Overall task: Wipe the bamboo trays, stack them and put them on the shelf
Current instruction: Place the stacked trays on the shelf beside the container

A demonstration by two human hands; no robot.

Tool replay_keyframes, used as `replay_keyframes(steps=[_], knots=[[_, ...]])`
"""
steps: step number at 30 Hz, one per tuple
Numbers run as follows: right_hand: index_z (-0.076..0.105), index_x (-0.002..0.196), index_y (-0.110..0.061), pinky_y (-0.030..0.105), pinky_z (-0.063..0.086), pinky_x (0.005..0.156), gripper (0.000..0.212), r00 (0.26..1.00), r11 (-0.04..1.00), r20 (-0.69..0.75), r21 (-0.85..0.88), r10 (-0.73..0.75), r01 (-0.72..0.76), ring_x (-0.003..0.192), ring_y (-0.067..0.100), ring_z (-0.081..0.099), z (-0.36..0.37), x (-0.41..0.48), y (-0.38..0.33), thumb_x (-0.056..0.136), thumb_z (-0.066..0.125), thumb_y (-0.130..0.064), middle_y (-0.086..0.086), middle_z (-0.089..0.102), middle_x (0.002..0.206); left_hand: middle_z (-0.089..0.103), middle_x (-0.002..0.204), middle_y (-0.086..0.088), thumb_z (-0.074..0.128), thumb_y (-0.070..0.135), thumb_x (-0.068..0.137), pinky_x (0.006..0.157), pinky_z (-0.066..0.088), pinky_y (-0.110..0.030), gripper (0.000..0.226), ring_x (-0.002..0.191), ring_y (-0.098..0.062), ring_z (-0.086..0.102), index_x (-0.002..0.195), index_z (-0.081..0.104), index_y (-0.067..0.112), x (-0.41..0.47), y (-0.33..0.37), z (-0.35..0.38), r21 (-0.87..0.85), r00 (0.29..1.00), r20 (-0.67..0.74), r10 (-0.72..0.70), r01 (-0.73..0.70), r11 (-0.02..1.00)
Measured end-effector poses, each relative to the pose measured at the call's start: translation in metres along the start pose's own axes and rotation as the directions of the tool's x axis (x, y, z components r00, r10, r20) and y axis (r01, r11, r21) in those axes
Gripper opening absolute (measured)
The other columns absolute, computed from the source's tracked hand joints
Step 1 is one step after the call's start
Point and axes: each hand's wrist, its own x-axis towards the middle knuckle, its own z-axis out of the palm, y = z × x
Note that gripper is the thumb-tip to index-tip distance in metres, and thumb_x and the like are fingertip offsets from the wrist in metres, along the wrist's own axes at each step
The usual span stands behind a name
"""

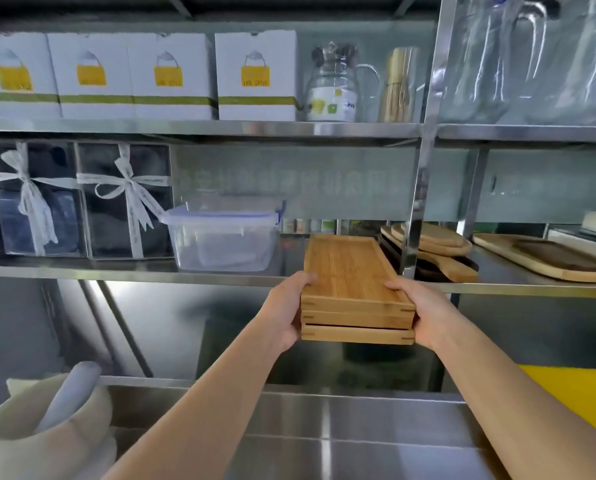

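Stack of bamboo trays at frame centre, far end over the middle shelf. Clamped at the near corners: left hand and right hand grasping both sides, probably to keep the stack level while sliding between plastic container and wooden boards.

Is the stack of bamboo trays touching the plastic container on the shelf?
Apart. The head view shows bare steel shelf between the stack of bamboo trays and the plastic container; the container sits to the stack's left.
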Motion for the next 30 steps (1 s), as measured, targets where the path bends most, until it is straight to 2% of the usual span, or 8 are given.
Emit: replay_keyframes(steps=[5, 8, 12, 16, 20, 23, 27, 30], knots=[[0.054, 0.094, -0.017, 0.044, 0.051, 0.067, 0.017, 0.997, 0.999, 0.069, 0.001, -0.033, 0.033, 0.089, 0.031, 0.059, 0.005, 0.03, -0.001, 0.082, 0.063, -0.024, 0.013, 0.061, 0.099, 0.065, 0.117, 0.008, 0.067, 0.056, 0.065, 0.096, 0.049, -0.033, 0.068, 0.108, -0.013, 0.061, 0.126, 0.046, 0.032, 0.015, -0.022, -0.017, 0.154, 0.923, 0.258, 0.286, -0.331, 0.931], [0.059, 0.1, -0.021, 0.04, 0.051, 0.065, 0.026, 0.982, 0.992, 0.164, 0.098, -0.09, 0.075, 0.089, 0.029, 0.065, 0.0, 0.034, 0.007, 0.081, 0.062, -0.038, 0.009, 0.069, 0.097, 0.066, 0.109, 0.021, 0.076, 0.033, 0.069, 0.081, 0.05, -0.012, 0.065, 0.102, -0.001, 0.061, 0.126, 0.044, 0.036, 0.014, -0.04, -0.026, 0.242, 0.861, 0.323, 0.394, -0.477, 0.845], [0.061, 0.112, -0.023, 0.03, 0.05, 0.084, 0.046, 0.864, 0.948, 0.427, 0.275, -0.267, 0.157, 0.106, 0.017, 0.062, -0.018, 0.029, 0.032, 0.074, 0.062, -0.05, 0.002, 0.067, 0.115, 0.069, 0.101, 0.023, 0.071, 0.014, 0.078, 0.081, 0.049, -0.009, 0.056, 0.099, 0.0, 0.063, 0.127, 0.047, 0.025, 0.016, -0.045, -0.028, 0.283, 0.842, 0.269, 0.468, -0.534, 0.797], [0.058, 0.114, -0.034, 0.024, 0.046, 0.091, 0.068, 0.805, 0.93, 0.498, 0.007, -0.323, 0.368, 0.11, 0.009, 0.058, -0.03, 0.02, 0.053, 0.052, 0.084, -0.042, -0.008, 0.066, 0.116, 0.07, 0.096, 0.024, 0.066, 0.015, 0.082, 0.079, 0.047, -0.004, 0.047, 0.094, 0.006, 0.062, 0.124, 0.049, 0.023, 0.012, -0.05, -0.026, 0.345, 0.837, 0.208, 0.506, -0.546, 0.763], [0.054, 0.099, -0.041, 0.011, 0.05, 0.074, 0.043, 0.852, 0.835, 0.354, -0.259, -0.385, 0.485, 0.09, -0.01, 0.061, -0.025, 0.019, 0.053, 0.072, 0.074, -0.015, -0.023, 0.068, 0.092, 0.068, 0.1, 0.016, 0.066, 0.015, 0.082, 0.075, 0.046, -0.001, 0.04, 0.091, 0.007, 0.062, 0.12, 0.055, 0.018, 0.013, -0.05, -0.024, 0.379, 0.828, 0.152, 0.54, -0.554, 0.741], [0.049, 0.095, -0.042, -0.003, 0.042, 0.061, 0.037, 0.837, 0.768, 0.375, -0.363, -0.398, 0.527, 0.079, -0.022, 0.055, -0.022, 0.024, 0.049, 0.079, 0.067, -0.014, -0.029, 0.057, 0.093, 0.068, 0.096, 0.016, 0.066, 0.012, 0.082, 0.073, 0.046, 0.0, 0.033, 0.085, 0.009, 0.063, 0.113, 0.059, 0.018, 0.02, -0.047, -0.023, 0.391, 0.835, 0.118, 0.537, -0.536, 0.748], [0.051, 0.11, -0.023, 0.008, 0.051, 0.055, 0.035, 0.859, 0.764, 0.364, -0.413, -0.361, 0.496, 0.08, 0.002, 0.062, -0.015, 0.04, 0.041, 0.081, 0.064, -0.008, -0.01, 0.061, 0.1, 0.069, 0.097, 0.01, 0.065, 0.016, 0.084, 0.084, 0.049, -0.014, 0.031, 0.086, -0.001, 0.064, 0.115, 0.062, 0.015, 0.033, -0.041, -0.023, 0.487, 0.845, 0.066, 0.53, -0.491, 0.722], [0.045, 0.118, -0.02, 0.019, 0.047, 0.037, 0.037, 0.872, 0.692, 0.333, -0.531, -0.36, 0.489, 0.062, 0.016, 0.065, -0.008, 0.054, 0.036, 0.085, 0.06, -0.014, -0.008, 0.057, 0.098, 0.069, 0.1, 0.003, 0.064, 0.023, 0.085, 0.087, 0.05, -0.029, 0.031, 0.08, -0.013, 0.064, 0.116, 0.063, 0.016, 0.05, -0.035, -0.021, 0.543, 0.85, 0.005, 0.526, -0.444, 0.712]])
